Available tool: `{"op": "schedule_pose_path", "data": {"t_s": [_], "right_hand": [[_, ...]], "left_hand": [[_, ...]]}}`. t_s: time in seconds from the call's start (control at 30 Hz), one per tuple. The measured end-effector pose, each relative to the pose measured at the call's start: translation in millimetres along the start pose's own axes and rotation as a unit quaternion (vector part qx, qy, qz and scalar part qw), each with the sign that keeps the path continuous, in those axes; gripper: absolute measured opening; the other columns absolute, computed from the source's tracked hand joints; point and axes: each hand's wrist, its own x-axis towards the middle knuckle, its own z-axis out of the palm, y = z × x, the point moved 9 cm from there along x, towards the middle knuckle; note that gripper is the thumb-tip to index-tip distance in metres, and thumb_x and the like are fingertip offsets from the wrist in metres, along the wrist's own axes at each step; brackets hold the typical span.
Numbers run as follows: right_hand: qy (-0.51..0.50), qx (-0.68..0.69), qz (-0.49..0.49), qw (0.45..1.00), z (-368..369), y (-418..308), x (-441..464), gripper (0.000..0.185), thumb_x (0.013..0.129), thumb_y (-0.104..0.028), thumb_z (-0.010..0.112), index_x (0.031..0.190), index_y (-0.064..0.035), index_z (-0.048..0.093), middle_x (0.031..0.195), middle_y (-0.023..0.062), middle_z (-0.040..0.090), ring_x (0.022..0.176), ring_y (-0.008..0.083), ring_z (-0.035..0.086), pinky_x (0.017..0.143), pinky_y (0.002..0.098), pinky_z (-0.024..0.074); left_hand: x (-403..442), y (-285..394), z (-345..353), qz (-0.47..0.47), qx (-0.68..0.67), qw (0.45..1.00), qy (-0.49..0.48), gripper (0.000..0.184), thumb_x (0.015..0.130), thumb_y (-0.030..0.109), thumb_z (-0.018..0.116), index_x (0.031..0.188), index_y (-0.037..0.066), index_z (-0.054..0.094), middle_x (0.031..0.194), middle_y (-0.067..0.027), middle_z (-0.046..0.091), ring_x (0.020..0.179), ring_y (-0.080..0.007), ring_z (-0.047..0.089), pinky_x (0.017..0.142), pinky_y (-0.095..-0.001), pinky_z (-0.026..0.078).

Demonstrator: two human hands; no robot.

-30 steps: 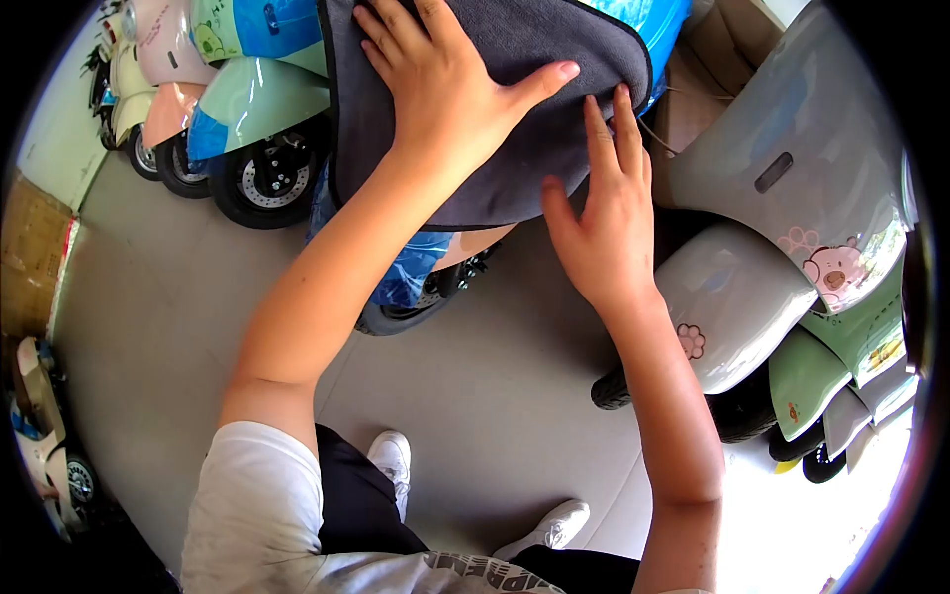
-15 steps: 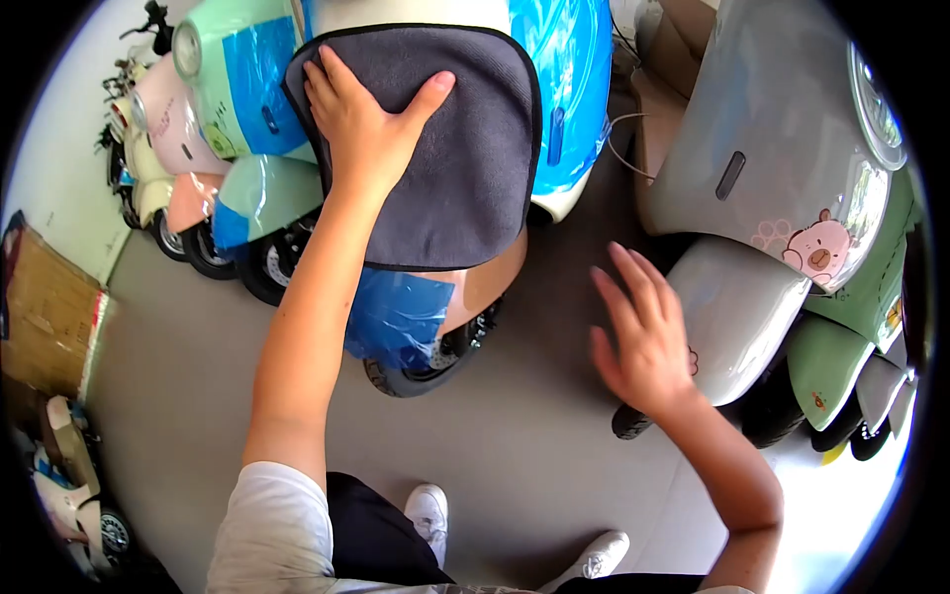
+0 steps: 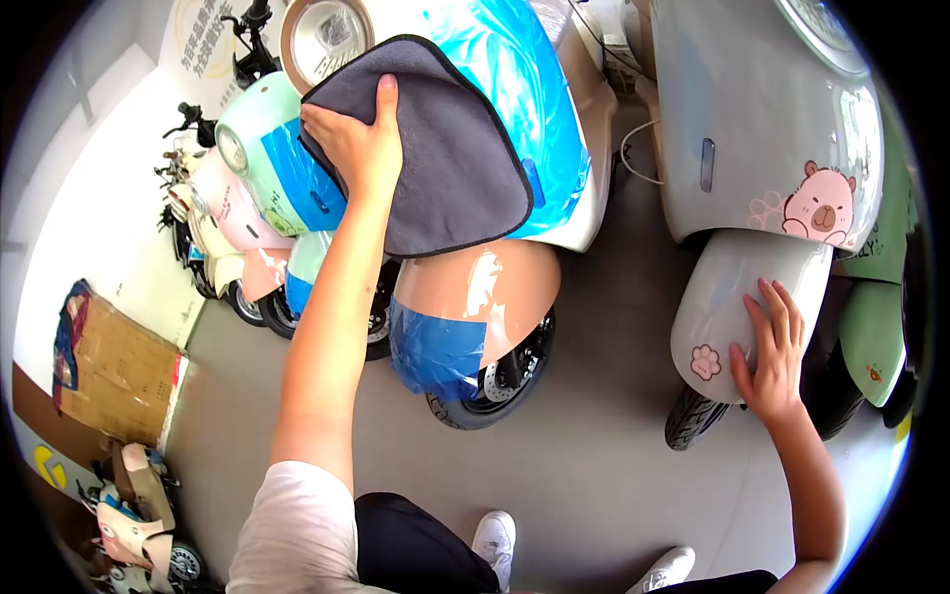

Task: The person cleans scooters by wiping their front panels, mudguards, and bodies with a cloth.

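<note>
A dark grey cloth (image 3: 450, 163) with black edging hangs from my left hand (image 3: 361, 144), its thumb on top and its fingers curled behind the upper left edge. The cloth lies against the front of a scooter partly wrapped in blue film (image 3: 524, 89), above its peach front fender (image 3: 485, 287). On the right, my right hand (image 3: 775, 356) rests with spread fingers on the glossy grey front fender (image 3: 737, 307) of another scooter, beside a pink paw print (image 3: 705, 362).
More scooters stand at the left, including a mint green one (image 3: 259, 148), and a green fender (image 3: 876, 337) shows at the far right. A cardboard piece (image 3: 124, 366) leans on the left wall. A white cable (image 3: 633, 158) loops between the two nearest scooters.
My right hand has left the cloth and moved right and down onto the grey fender. The left hand now grips the cloth's edge instead of lying flat on it. The view has shifted.
</note>
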Motion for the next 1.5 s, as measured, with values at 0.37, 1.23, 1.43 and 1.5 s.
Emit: {"op": "schedule_pose_path", "data": {"t_s": [0.37,1.23,1.43,1.5], "right_hand": [[0.099,0.026,0.050,0.993,-26.2,46.1,-7.7,0.059,0.077,-0.006,0.068,0.133,0.0016,0.054,0.153,0.0257,0.043,0.140,0.0461,0.040,0.117,0.0550,0.0323],[0.224,0.013,0.103,0.969,-51.0,95.8,5.1,0.041,0.097,-0.015,0.060,0.135,-0.0007,0.053,0.150,0.0195,0.047,0.141,0.0389,0.042,0.118,0.0491,0.0325],[0.214,0.008,0.113,0.970,-47.3,94.7,3.0,0.041,0.096,-0.014,0.061,0.134,-0.0016,0.053,0.150,0.0193,0.047,0.140,0.0389,0.042,0.118,0.0493,0.0331],[0.211,0.006,0.117,0.970,-47.8,94.1,2.3,0.041,0.096,-0.014,0.062,0.134,-0.0017,0.053,0.150,0.0194,0.047,0.140,0.0390,0.042,0.117,0.0494,0.0333]], "left_hand": [[77.6,-6.3,-7.4,-0.057,-0.077,0.994,0.050,0.132,0.084,0.075,0.067,0.152,-0.025,0.012,0.160,-0.0422,0.017,0.154,-0.0493,0.016,0.127,-0.0472,0.017],[125.4,17.6,-9.8,0.142,-0.160,0.969,-0.122,0.079,0.098,0.019,0.047,0.159,-0.013,0.007,0.168,-0.0307,0.010,0.159,-0.0378,0.008,0.129,-0.0398,0.009],[115.3,20.7,-11.7,0.157,-0.040,0.984,-0.077,0.068,0.110,0.035,0.042,0.157,-0.009,0.021,0.165,-0.0356,0.016,0.157,-0.0450,0.013,0.128,-0.0471,0.014],[113.7,24.8,-12.9,0.145,-0.070,0.984,-0.072,0.058,0.110,0.032,0.044,0.150,-0.007,0.029,0.163,-0.0366,0.019,0.156,-0.0455,0.016,0.127,-0.0473,0.016]]}}
